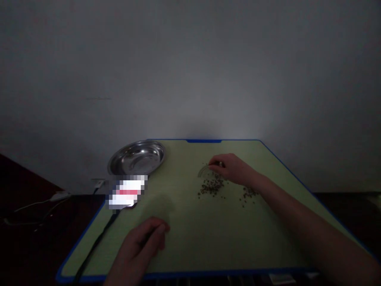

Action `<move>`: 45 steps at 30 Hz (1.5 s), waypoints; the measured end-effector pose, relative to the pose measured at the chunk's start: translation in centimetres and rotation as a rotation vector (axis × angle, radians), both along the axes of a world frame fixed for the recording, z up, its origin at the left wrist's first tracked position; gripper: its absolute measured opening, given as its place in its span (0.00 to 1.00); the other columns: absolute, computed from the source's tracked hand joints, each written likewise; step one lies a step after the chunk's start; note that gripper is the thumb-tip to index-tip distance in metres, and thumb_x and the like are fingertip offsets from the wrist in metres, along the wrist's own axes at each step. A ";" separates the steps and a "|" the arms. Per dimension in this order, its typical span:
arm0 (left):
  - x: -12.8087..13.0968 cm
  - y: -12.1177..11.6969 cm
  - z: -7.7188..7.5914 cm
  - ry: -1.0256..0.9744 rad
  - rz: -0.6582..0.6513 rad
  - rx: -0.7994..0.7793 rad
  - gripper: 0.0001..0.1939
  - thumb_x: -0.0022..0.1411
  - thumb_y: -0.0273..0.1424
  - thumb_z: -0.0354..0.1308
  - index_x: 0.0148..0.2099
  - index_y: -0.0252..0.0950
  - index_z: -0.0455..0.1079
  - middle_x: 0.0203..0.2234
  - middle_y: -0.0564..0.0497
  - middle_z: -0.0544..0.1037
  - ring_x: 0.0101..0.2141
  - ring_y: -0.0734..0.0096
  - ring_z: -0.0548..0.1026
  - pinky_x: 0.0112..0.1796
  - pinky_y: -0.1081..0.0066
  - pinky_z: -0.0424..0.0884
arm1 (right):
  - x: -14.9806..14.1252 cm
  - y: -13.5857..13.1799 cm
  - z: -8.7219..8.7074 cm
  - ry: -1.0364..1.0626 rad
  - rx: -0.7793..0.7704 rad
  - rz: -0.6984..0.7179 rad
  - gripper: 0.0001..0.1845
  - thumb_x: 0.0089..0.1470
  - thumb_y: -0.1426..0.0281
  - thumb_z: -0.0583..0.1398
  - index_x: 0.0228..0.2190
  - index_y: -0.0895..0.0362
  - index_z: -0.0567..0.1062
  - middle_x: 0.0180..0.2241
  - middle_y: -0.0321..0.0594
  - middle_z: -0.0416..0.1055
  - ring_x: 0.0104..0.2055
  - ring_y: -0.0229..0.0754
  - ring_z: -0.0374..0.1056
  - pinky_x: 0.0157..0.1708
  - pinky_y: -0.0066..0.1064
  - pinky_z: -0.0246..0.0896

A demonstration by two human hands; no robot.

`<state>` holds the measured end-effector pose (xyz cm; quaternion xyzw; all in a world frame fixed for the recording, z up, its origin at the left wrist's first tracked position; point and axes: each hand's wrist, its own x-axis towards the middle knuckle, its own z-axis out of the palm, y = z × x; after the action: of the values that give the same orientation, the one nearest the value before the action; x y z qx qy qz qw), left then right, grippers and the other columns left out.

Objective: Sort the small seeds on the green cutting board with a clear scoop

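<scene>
My right hand pinches a clear, curved plastic piece that looks like a protractor, over the far middle of the table. Just below and under it lies a pile of small dark beans. A smaller scatter of the same beans is spread beside my right forearm, which partly covers it. Near the front left, my left hand is curled, its thumb pressed against the forefinger. No object shows in it, and it is apart from the beans.
A shiny metal basin stands at the back left of the pale green, blue-edged table. Before it lies a phone with a lit, blurred screen. A dark strap or cable runs along the left edge. A grey wall rises behind.
</scene>
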<state>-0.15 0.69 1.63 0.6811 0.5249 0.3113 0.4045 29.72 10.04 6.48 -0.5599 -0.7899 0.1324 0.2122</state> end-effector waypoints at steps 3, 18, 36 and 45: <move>0.3 0.1 0.3 0.005 0.017 0.004 0.18 0.61 0.44 0.52 0.25 0.40 0.69 0.17 0.56 0.67 0.20 0.72 0.65 0.23 0.74 0.60 | 0.9 -0.6 -0.1 -0.017 0.000 -0.042 0.09 0.58 0.70 0.59 0.34 0.56 0.80 0.32 0.41 0.79 0.30 0.39 0.70 0.30 0.30 0.59; 0.8 -0.2 1.3 -0.006 0.058 -0.030 0.15 0.58 0.43 0.53 0.25 0.39 0.69 0.16 0.57 0.66 0.19 0.73 0.64 0.22 0.74 0.61 | -0.8 1.0 -2.6 -0.134 0.022 -0.083 0.13 0.61 0.67 0.56 0.40 0.56 0.81 0.42 0.47 0.79 0.43 0.49 0.72 0.42 0.37 0.61; 0.6 0.0 1.2 0.056 0.063 0.026 0.15 0.59 0.42 0.54 0.27 0.40 0.73 0.16 0.56 0.71 0.19 0.72 0.69 0.21 0.76 0.65 | 3.8 -4.2 -0.9 0.043 -0.150 -0.014 0.12 0.58 0.64 0.57 0.31 0.54 0.78 0.27 0.37 0.76 0.25 0.37 0.66 0.27 0.31 0.57; 0.5 -0.1 1.2 0.120 0.088 0.025 0.15 0.58 0.44 0.55 0.27 0.41 0.74 0.17 0.55 0.73 0.20 0.69 0.72 0.22 0.74 0.68 | 4.8 -4.7 -0.8 -0.028 -0.274 0.132 0.10 0.58 0.65 0.58 0.31 0.53 0.79 0.26 0.34 0.75 0.25 0.36 0.64 0.27 0.30 0.56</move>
<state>0.38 0.56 2.85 0.6800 0.5736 0.2939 0.3496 34.51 5.29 5.64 -0.5324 -0.8024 0.2445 0.1135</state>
